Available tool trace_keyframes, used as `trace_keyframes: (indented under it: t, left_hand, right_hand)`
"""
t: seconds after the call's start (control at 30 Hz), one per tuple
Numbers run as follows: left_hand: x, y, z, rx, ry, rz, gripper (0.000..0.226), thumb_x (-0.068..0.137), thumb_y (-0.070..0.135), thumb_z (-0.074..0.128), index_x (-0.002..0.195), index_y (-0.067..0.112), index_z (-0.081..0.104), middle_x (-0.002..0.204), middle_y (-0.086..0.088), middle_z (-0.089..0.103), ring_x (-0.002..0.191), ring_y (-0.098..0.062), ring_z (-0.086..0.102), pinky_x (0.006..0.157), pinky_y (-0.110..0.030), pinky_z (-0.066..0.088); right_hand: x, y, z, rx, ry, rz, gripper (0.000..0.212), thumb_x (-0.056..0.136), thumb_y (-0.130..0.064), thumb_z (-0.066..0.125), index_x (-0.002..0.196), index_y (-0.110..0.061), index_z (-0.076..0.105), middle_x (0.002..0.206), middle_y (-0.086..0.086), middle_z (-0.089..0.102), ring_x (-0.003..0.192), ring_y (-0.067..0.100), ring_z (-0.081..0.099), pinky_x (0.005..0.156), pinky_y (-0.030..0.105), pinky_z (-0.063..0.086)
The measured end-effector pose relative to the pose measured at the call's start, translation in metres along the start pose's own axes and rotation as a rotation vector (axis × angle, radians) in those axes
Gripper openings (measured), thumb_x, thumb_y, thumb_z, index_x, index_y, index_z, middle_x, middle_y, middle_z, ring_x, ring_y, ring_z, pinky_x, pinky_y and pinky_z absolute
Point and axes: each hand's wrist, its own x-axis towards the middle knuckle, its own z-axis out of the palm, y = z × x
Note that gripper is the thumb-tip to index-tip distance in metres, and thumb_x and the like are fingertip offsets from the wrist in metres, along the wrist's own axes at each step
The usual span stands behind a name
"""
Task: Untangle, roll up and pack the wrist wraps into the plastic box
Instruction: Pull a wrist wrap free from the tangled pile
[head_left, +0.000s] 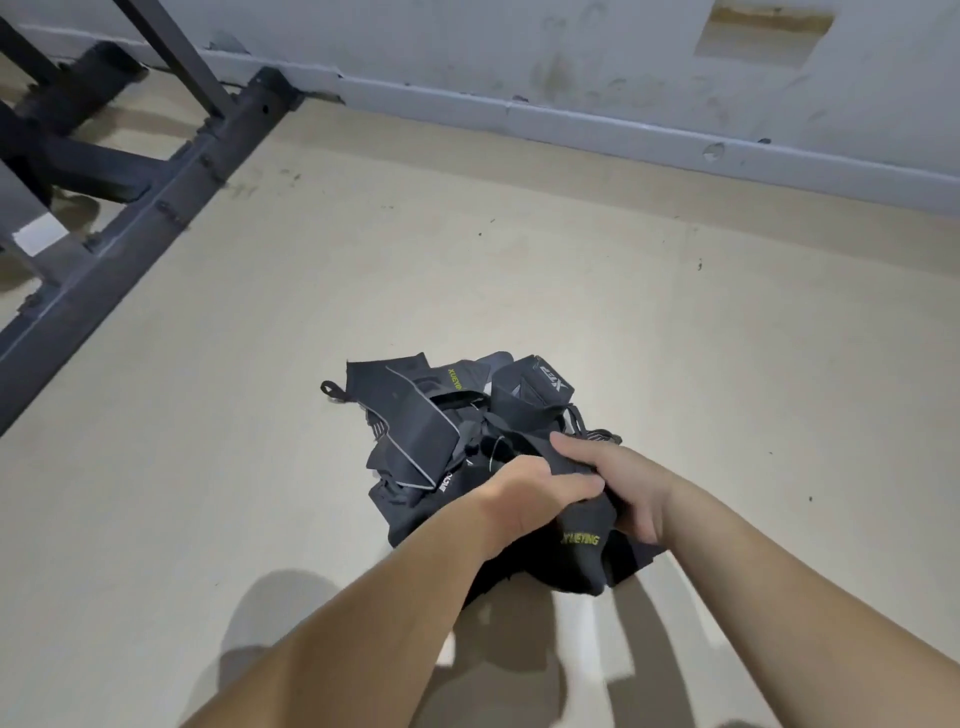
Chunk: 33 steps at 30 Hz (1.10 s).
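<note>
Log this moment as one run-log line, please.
stage: untangling | left hand: grips XUEYING wrap | right hand: grips it too | wrist wrap pile: tangled on floor | plastic box: unseen

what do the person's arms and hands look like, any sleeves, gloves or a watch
The left hand and right hand are bare, with no gloves. The left forearm and right forearm show no sleeve up to the frame edge, and neither wrist carries a watch or band. Most fingers are hidden, so rings cannot be ruled out.
</note>
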Motion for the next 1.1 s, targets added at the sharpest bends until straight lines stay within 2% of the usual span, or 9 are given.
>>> trace_keyframes:
  t: [0.07, 0.17, 0.33, 0.47, 0.57, 0.73, 0.83, 0.93, 1.1]
  left_hand:
    - [-0.013, 0.013, -0.013, -0.081, -0.02, -0.016, 0.05, 0.092, 0.062, 0.064, 0.119, 0.021, 0.077, 0.115, 0.004, 0.079, 0.106, -0.018, 0.072, 0.093, -0.035, 0.057]
    - [-0.041, 0.042, -0.03, -0.32, -0.005, 0.021, 0.052, 0.102, 0.058, 0.057, 0.13, 0.018, 0.073, 0.121, -0.011, 0.078, 0.109, -0.031, 0.076, 0.098, -0.05, 0.06]
    - [-0.097, 0.098, -0.022, -0.261, 0.169, 0.185, 0.045, 0.101, 0.04, 0.065, 0.129, 0.004, 0.061, 0.106, -0.017, 0.08, 0.09, -0.035, 0.08, 0.082, -0.052, 0.066]
    - [-0.149, 0.137, -0.012, -0.338, 0.222, 0.319, 0.037, 0.109, 0.033, 0.058, 0.131, 0.005, 0.048, 0.104, -0.01, 0.072, 0.058, -0.018, 0.075, 0.061, -0.032, 0.062]
    - [-0.175, 0.144, -0.001, -0.408, 0.187, 0.344, 0.046, 0.107, 0.035, 0.06, 0.137, 0.005, 0.042, 0.125, -0.014, 0.069, 0.073, -0.029, 0.08, 0.077, -0.044, 0.065]
    - [-0.189, 0.143, 0.015, -0.413, 0.212, 0.364, 0.037, 0.109, 0.037, 0.057, 0.128, 0.006, 0.047, 0.112, -0.015, 0.075, 0.074, -0.037, 0.08, 0.083, -0.056, 0.065]
    - [-0.188, 0.141, 0.016, -0.384, 0.249, 0.357, 0.043, 0.108, 0.039, 0.057, 0.132, 0.006, 0.046, 0.118, -0.017, 0.074, 0.077, -0.04, 0.08, 0.088, -0.057, 0.063]
    - [-0.186, 0.142, 0.011, -0.372, 0.246, 0.355, 0.039, 0.107, 0.039, 0.059, 0.124, 0.004, 0.051, 0.112, -0.018, 0.075, 0.076, -0.039, 0.08, 0.085, -0.056, 0.064]
    - [-0.171, 0.15, -0.018, -0.298, 0.447, 0.415, 0.04, 0.109, 0.039, 0.055, 0.126, 0.004, 0.058, 0.116, -0.019, 0.072, 0.061, -0.026, 0.077, 0.053, -0.041, 0.064]
  right_hand:
    - [-0.022, -0.017, -0.003, -0.132, -0.003, -0.082, 0.038, 0.1, -0.033, 0.07, 0.127, -0.006, 0.073, 0.119, 0.016, 0.078, 0.113, 0.035, 0.074, 0.106, 0.048, 0.055]
    - [-0.069, -0.04, 0.002, -0.196, -0.002, -0.212, 0.026, 0.105, -0.015, 0.062, 0.129, -0.019, 0.073, 0.122, 0.01, 0.078, 0.106, 0.024, 0.076, 0.091, 0.036, 0.058]
    - [-0.143, -0.063, 0.028, -0.244, 0.142, -0.427, 0.023, 0.099, -0.03, 0.072, 0.119, -0.018, 0.071, 0.111, 0.01, 0.079, 0.1, 0.028, 0.076, 0.087, 0.04, 0.057]
    - [-0.208, -0.066, 0.048, -0.303, 0.378, -0.659, 0.032, 0.091, -0.045, 0.079, 0.111, -0.022, 0.071, 0.104, 0.006, 0.074, 0.085, 0.016, 0.068, 0.078, 0.031, 0.054]
    - [-0.251, -0.061, 0.058, -0.309, 0.452, -0.794, 0.036, 0.083, -0.04, 0.088, 0.106, -0.021, 0.068, 0.093, 0.001, 0.064, 0.071, 0.014, 0.062, 0.07, 0.037, 0.057]
    - [-0.267, -0.05, 0.057, -0.323, 0.419, -0.791, 0.025, 0.087, -0.021, 0.082, 0.11, -0.022, 0.072, 0.107, -0.001, 0.074, 0.08, 0.019, 0.077, 0.091, 0.043, 0.063]
    - [-0.262, -0.045, 0.052, -0.263, 0.335, -0.73, 0.023, 0.088, -0.004, 0.067, 0.108, -0.011, 0.077, 0.091, 0.004, 0.078, 0.078, 0.02, 0.077, 0.098, 0.05, 0.061]
    - [-0.258, -0.042, 0.049, -0.357, 0.319, -0.673, 0.016, 0.094, 0.0, 0.059, 0.095, 0.003, 0.074, 0.07, 0.007, 0.064, 0.064, 0.02, 0.063, 0.077, 0.046, 0.063]
    - [-0.254, -0.05, 0.042, -0.416, 0.452, -0.655, 0.014, 0.093, -0.004, 0.048, 0.092, -0.003, 0.062, 0.071, 0.009, 0.065, 0.056, 0.025, 0.06, 0.05, 0.034, 0.052]
